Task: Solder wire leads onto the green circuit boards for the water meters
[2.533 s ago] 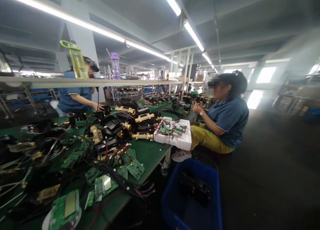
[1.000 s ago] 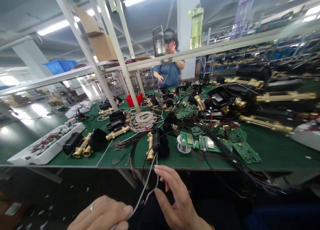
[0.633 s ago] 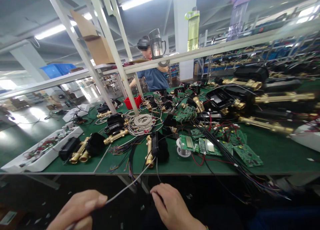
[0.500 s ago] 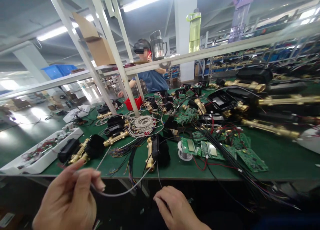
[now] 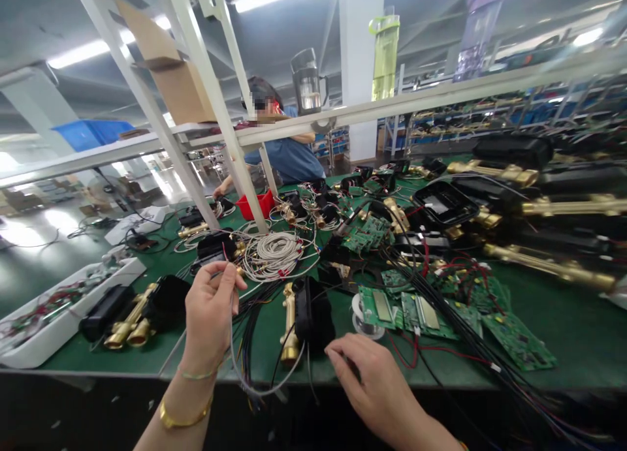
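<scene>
A grey cable [image 5: 267,393] is pinched between the thumb and fingers of my left hand [image 5: 211,307], raised over the front of the bench. From there it droops in a loop and rises to a brass valve body [image 5: 290,320] with a black housing [image 5: 313,314]. A thinner grey lead hangs below the same housing. My right hand [image 5: 375,379] is loosely curled by the housing's lower right, thumb and index finger apart, with nothing visible in it. Whether its fingertips touch the housing I cannot tell.
Coiled white cables [image 5: 272,255], a red bin [image 5: 255,205] and green circuit boards [image 5: 379,307] lie on the green bench [image 5: 337,373]. A white tray [image 5: 122,275] stands left; more brass units [image 5: 548,258] sit right. A shelf [image 5: 411,102] crosses above; a person [image 5: 294,157] works opposite.
My left hand has risen and moved right, away from me, with the grey cable. The right hand has moved up and right to the housing. The view has shifted slightly.
</scene>
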Demonstrator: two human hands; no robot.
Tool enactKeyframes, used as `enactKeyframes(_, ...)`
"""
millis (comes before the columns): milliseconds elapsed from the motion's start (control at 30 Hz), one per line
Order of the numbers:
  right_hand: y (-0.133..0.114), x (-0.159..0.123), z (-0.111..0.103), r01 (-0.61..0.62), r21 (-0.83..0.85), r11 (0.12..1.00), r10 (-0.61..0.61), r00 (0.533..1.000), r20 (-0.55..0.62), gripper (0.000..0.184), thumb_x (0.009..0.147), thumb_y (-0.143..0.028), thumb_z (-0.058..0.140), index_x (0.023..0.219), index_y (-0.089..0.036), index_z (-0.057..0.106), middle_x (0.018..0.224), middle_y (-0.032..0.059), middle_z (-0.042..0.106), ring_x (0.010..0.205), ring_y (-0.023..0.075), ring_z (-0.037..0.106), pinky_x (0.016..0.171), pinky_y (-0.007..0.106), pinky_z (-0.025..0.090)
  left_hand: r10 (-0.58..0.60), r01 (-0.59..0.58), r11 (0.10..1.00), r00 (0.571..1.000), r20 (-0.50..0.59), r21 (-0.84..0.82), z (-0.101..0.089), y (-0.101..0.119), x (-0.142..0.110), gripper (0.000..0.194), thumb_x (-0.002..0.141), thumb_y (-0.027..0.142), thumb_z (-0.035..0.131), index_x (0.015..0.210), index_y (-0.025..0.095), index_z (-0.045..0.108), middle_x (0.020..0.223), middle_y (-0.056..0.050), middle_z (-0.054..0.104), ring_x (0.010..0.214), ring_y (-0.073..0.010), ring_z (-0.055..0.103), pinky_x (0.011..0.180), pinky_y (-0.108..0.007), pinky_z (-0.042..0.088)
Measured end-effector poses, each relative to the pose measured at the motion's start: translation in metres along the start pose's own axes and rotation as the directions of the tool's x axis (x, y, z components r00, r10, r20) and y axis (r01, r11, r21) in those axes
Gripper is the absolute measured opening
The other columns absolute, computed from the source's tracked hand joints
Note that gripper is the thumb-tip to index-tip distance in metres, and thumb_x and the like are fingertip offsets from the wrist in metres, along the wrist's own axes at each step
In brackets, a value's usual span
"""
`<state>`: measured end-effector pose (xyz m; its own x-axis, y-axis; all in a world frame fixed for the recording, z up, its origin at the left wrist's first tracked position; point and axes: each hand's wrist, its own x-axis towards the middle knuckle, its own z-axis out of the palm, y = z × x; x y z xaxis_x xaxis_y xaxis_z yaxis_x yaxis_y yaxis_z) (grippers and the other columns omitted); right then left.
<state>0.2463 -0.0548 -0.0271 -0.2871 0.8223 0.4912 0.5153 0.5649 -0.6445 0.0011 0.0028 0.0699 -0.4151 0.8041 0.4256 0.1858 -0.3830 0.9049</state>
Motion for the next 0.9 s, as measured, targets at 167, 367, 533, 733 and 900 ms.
enactKeyframes(167, 0.01, 0.027, -0.008, 0.062, -0.062, 0.996, -0.066, 0.995, -0.073, 0.027, 0.108, -0.022, 0.045, 0.093, -0.021, 0.067, 0.092, 0.0039, 0.071, 0.085, 0.0205, 0.063, 0.079, 0.035, 0.049, -0.017, -0.007, 0.988, 0.988, 0.154, 0.156, -0.002, -0.02, -0.001, 0.041, 0.082, 0.057, 0.074, 0.094, 0.018, 0.066, 0.065, 0.0, 0.062, 0.053, -0.0129, 0.054, 0.045, -0.02, 0.038)
enactKeyframes(367, 0.005, 0.084, -0.015, 0.003, -0.315, 0.949, 0.04, 0.991, 0.131, 0.026, 0.101, -0.014, 0.049, 0.117, -0.018, 0.07, 0.119, 0.0113, 0.073, 0.114, 0.0319, 0.057, 0.096, 0.05, 0.044, -0.122, -0.045, 0.911, 0.92, 0.373, 0.41, 0.006, -0.065, -0.015, 0.032, 0.082, 0.049, 0.063, 0.086, 0.019, 0.072, 0.075, -0.006, 0.072, 0.067, -0.0225, 0.066, 0.063, -0.033, 0.052)
enactKeyframes(533, 0.005, 0.094, -0.006, -0.035, -0.375, 0.926, 0.118, 0.973, 0.201, 0.023, 0.101, -0.014, 0.05, 0.104, -0.016, 0.073, 0.103, 0.0123, 0.075, 0.106, 0.033, 0.059, 0.089, 0.049, 0.04, -0.182, -0.13, 0.845, 0.842, 0.508, 0.518, 0.008, -0.084, -0.031, 0.037, 0.084, 0.04, 0.052, 0.101, 0.019, 0.078, 0.094, -0.01, 0.075, 0.089, -0.0268, 0.071, 0.085, -0.04, 0.055)
enactKeyframes(733, 0.004, 0.094, -0.01, -0.048, -0.396, 0.917, 0.155, 0.958, 0.242, 0.023, 0.103, -0.019, 0.052, 0.095, -0.019, 0.073, 0.101, 0.0073, 0.077, 0.108, 0.0278, 0.057, 0.091, 0.045, 0.035, -0.202, -0.219, 0.818, 0.757, 0.622, 0.532, 0.004, -0.085, -0.041, 0.048, 0.094, 0.038, 0.04, 0.119, 0.02, 0.077, 0.095, -0.011, 0.07, 0.093, -0.0253, 0.069, 0.086, -0.039, 0.055)
enactKeyframes(900, 0.003, 0.097, -0.012, -0.029, -0.4, 0.916, 0.158, 0.943, 0.293, 0.02, 0.099, -0.019, 0.057, 0.094, -0.019, 0.076, 0.101, 0.0076, 0.079, 0.108, 0.0284, 0.058, 0.091, 0.047, 0.035, -0.192, -0.289, 0.79, 0.72, 0.667, 0.54, 0.005, -0.077, -0.043, 0.045, 0.096, 0.035, 0.039, 0.113, 0.021, 0.079, 0.086, -0.009, 0.065, 0.084, -0.0234, 0.067, 0.08, -0.037, 0.055)
